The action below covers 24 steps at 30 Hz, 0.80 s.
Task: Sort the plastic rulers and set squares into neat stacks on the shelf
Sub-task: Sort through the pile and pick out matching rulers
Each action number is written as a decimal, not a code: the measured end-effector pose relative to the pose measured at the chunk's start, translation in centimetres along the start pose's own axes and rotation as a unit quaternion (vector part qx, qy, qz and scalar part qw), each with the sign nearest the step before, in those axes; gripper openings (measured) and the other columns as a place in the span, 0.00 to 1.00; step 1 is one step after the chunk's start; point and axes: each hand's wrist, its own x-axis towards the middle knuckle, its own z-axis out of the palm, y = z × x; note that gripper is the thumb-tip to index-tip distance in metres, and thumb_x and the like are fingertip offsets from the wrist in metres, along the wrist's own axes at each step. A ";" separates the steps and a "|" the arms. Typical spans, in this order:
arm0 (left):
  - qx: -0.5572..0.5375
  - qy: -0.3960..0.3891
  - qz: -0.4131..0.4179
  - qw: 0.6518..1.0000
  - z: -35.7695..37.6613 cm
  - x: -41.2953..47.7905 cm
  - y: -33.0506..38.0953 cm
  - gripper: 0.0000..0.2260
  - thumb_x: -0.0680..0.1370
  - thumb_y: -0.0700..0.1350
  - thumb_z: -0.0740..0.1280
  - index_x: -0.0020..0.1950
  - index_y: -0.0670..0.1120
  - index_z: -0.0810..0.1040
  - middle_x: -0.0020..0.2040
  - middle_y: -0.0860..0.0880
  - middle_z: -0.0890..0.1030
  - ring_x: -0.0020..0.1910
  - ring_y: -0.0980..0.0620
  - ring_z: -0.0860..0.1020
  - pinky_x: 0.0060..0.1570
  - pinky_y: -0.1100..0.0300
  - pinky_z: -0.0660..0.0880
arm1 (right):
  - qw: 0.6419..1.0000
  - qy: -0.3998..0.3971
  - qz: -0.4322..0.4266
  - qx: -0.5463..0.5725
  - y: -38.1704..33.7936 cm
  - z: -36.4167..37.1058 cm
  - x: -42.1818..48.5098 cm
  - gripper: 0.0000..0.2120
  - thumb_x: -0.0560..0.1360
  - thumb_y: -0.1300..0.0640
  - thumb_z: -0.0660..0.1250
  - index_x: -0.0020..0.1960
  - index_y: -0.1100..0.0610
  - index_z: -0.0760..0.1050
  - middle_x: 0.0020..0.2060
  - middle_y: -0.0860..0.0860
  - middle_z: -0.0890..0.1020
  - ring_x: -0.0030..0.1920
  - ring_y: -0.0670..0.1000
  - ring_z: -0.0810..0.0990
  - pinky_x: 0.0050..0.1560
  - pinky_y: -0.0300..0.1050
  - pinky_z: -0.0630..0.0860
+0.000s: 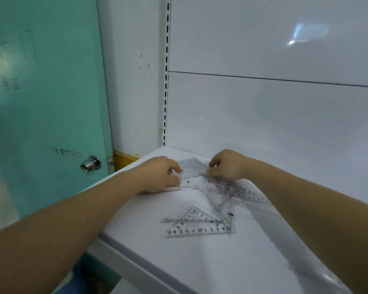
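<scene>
One set square (192, 169), pinched by left hand (163, 175), right hand (227, 166), two triangles (198, 225) nearer

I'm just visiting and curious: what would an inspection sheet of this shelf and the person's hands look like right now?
Surface: white shelf, flat, with a grey front edge.
Job's things: pile of clear rulers and set squares by the hands, overlapping and unsorted; two set squares overlapping nearer the front.
Clutter: nothing seen.
Hands: left hand and right hand both have curled fingers and appear to pinch opposite ends of the back set square.
Cables: nothing seen.
Surroundings: white back panel, slotted upright, teal door with metal knob on the left.
</scene>
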 end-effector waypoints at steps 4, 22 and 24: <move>0.046 -0.036 -0.016 0.998 -0.5 -0.7 -0.9 0.32 0.72 0.64 0.66 0.71 0.50 0.68 0.65 0.51 0.72 0.59 0.51 0.72 0.56 0.60 0.68 | 1.000 0.029 0.006 0.010 0.4 -0.2 -1.0 0.17 0.74 0.49 0.68 0.59 0.56 0.78 0.49 0.47 0.76 0.49 0.48 0.73 0.51 0.39 0.68; -0.008 -0.070 -0.006 0.997 -0.8 -1.3 0.5 0.24 0.72 0.50 0.72 0.65 0.42 0.74 0.62 0.46 0.77 0.58 0.46 0.76 0.58 0.56 0.73 | 0.965 0.144 0.210 0.059 -1.5 2.7 -10.3 0.16 0.76 0.45 0.63 0.56 0.56 0.76 0.53 0.52 0.79 0.53 0.53 0.77 0.53 0.45 0.72; -0.030 -0.066 0.001 0.997 -0.8 -1.8 0.5 0.21 0.73 0.49 0.71 0.62 0.41 0.75 0.60 0.46 0.77 0.57 0.46 0.75 0.56 0.57 0.72 | 0.968 0.130 0.212 0.034 -1.6 3.0 -10.6 0.24 0.75 0.42 0.63 0.65 0.54 0.72 0.62 0.52 0.76 0.61 0.53 0.74 0.60 0.45 0.69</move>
